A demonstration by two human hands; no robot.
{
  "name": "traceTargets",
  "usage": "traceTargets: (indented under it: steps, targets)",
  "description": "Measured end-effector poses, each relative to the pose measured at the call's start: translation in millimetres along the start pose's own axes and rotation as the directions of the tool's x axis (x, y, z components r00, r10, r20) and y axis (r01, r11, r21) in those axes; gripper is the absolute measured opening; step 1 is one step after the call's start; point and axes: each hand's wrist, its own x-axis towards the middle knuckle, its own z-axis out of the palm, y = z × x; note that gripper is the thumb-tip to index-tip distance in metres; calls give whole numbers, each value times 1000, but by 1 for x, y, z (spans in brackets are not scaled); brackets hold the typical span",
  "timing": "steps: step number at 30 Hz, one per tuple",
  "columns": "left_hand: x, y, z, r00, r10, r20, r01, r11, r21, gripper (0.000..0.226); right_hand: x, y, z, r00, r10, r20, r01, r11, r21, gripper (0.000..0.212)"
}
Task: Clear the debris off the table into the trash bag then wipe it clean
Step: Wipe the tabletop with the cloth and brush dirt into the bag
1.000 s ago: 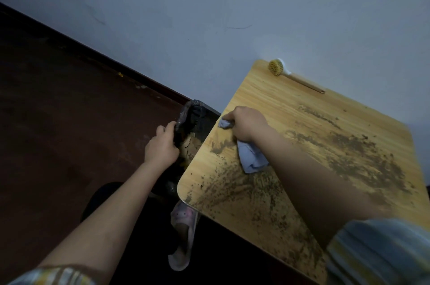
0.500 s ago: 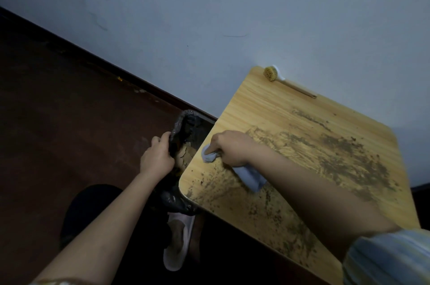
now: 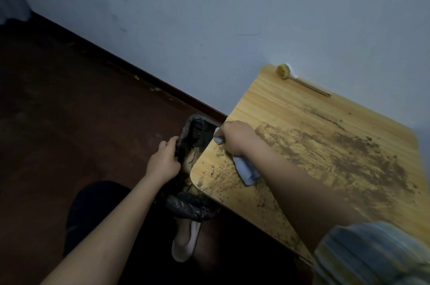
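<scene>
At the wooden surface's (image 3: 279,103) left edge, the right hand (image 3: 235,137) clenches a pale blue cloth (image 3: 246,170) against scattered brown debris (image 3: 349,157), while the left hand (image 3: 164,161) grips the black trash bag's (image 3: 188,208) rim just below that edge.

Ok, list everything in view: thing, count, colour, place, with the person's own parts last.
table: one, light wood, right, against the wall
debris: scattered, dark brown, over the tabletop
cloth: one, pale blue, on the table near its left edge
trash bag: one, black, below the table's left edge
brush: one, yellow head, wooden handle, table's far corner
slipper: one, pale, on the floor under the bag
left hand: grips the bag's rim
right hand: holds the cloth at the table's edge
</scene>
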Motion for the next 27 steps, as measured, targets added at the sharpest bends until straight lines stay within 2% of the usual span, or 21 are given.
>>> traceTargets:
  steps: [4, 7, 10, 16, 23, 27]
  targets:
    - [-6, -4, 0, 1000, 2, 10, -3, 1000, 13, 62, -23, -7, 5, 981, -191, -28, 190, 981, -31, 31]
    - [-7, -4, 1, 1000, 3, 17, -4, 1000, 18, 63, -31, -7, 9, 977, -211, -30, 210, 977, -21, 18]
    - [-6, -3, 1, 1000, 2, 12, -2, 1000, 18, 63, -30, 5, 6, 976, -179, -122, 182, 983, 16, 35]
    - [3, -3, 3, 1000, 1, 4, -1, 1000, -9, 63, -31, 36, -5, 977, -41, -210, 70, 989, 128, 45]
    - [24, 2, 4, 1000, -3, -5, 3, 1000, -18, 63, -30, 74, -9, 967, 119, -223, -76, 979, 190, 42]
    - [43, 8, 2, 1000, 1, 6, -1, 1000, -12, 62, -27, 92, -14, 960, 205, -193, -152, 954, 258, 53]
